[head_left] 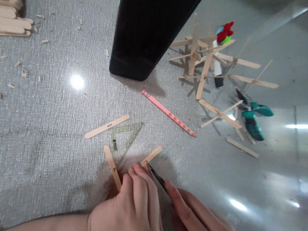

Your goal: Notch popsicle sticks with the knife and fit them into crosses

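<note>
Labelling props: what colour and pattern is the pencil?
The pencil is pink with orange-red spots toward its pointed end; see head view.

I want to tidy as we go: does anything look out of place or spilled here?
Yes: pale wood chips litter the grey table near the craft-stick stack, looking like stray scraps rather than usable pieces. The marked craft stick held by the left hand shows no clear damage.

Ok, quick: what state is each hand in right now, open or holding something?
Left hand: closed, holding a wooden stick.
Right hand: closed, holding a slim dark tool, tip at that stick.
</note>
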The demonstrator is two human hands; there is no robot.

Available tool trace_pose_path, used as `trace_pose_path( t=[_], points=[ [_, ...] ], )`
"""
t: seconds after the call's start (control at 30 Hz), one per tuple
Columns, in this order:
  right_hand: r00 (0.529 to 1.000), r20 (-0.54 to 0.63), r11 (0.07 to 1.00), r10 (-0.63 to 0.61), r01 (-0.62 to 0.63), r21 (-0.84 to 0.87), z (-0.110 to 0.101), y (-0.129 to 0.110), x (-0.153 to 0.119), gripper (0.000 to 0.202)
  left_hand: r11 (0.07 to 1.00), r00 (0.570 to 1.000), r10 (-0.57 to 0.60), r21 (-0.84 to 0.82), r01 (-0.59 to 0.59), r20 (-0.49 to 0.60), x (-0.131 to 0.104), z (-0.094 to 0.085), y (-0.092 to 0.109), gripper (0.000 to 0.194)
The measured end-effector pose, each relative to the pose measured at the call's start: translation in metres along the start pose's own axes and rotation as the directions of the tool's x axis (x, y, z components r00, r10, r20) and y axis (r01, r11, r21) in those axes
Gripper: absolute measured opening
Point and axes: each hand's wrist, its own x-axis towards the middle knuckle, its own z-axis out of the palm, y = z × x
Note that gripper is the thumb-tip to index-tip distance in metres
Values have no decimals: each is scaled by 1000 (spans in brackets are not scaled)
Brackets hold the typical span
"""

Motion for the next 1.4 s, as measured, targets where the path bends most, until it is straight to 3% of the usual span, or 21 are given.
trace_pose_path(
  t=[0.77,1.03,1.4],
  points=[
    [998,-34,992,-62,65,110,7,12,8,76,999,1000,-7,36,6,6,1,0,-1,31],
    [1000,4,980,-17,16,200,4,13,6,75,999,1000,6,50,-6,3,0,1,-2,31],
    [999,10,990,-40,39,132,4,13,8,76,1000,1000,7,31,-7,3,-1,1,-1,31]
  ],
)
